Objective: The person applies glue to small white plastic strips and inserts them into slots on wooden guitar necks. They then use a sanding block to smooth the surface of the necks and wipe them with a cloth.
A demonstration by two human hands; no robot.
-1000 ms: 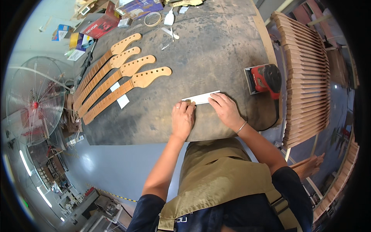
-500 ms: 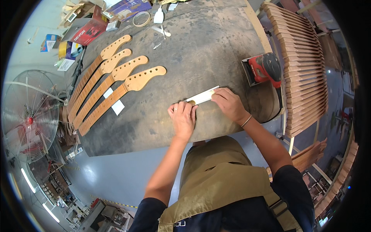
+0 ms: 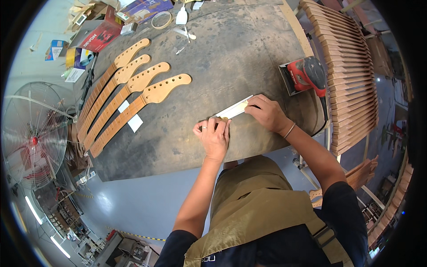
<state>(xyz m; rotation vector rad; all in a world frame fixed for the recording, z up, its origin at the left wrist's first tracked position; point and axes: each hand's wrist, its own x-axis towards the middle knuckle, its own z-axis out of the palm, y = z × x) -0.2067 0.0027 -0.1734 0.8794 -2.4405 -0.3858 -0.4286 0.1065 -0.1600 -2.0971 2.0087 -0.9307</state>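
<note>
Strip, white (image 3: 231, 109): on surface (image 3: 231, 58), near side, between hands | Left hand (image 3: 215, 137): fingers bent at strip's left end, whether pinching cannot tell | Right hand (image 3: 269, 114): fingers pinching strip's right end | Necks (image 3: 142, 81), four: left | Sander (image 3: 308, 73), red-black: right | Bottle (image 3: 182, 17), white: far | Tape roll (image 3: 154, 20): far, left of bottle

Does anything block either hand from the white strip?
Nothing visible does: the left hand and right hand are at opposite ends of the white strip. A small yellowish piece shows beside the left hand.
</note>
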